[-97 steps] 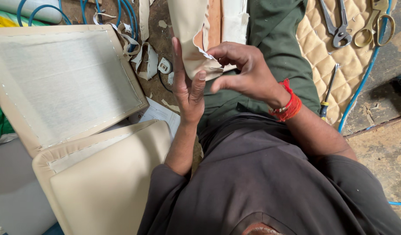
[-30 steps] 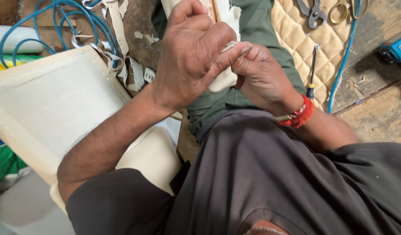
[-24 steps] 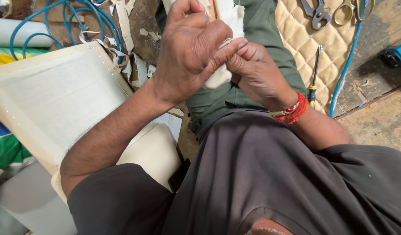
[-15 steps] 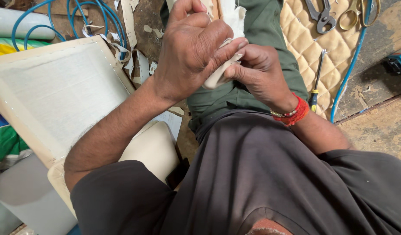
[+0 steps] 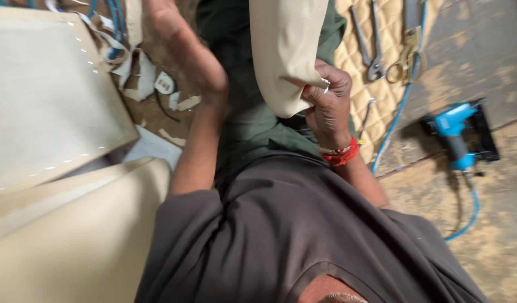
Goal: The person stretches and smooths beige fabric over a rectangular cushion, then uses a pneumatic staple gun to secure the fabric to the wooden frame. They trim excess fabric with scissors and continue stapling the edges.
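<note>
My right hand, with a red thread band at the wrist, is closed on the lower edge of a beige leatherette cover piece that hangs down over my green-trousered lap. My left arm is bent and reaches up and to the left. It leaves the top edge of the picture, so the left hand is hidden. The arm is apart from the cover piece.
Two beige cushion panels lie to my left, one flat and one nearer. Fabric scraps litter the floor. Pliers and scissors rest on quilted fabric. A blue air stapler with blue hose lies at right.
Both hands were working together on the piece's edge. Now my left hand has let go and swung up to the left out of view. My right hand alone keeps hold.
</note>
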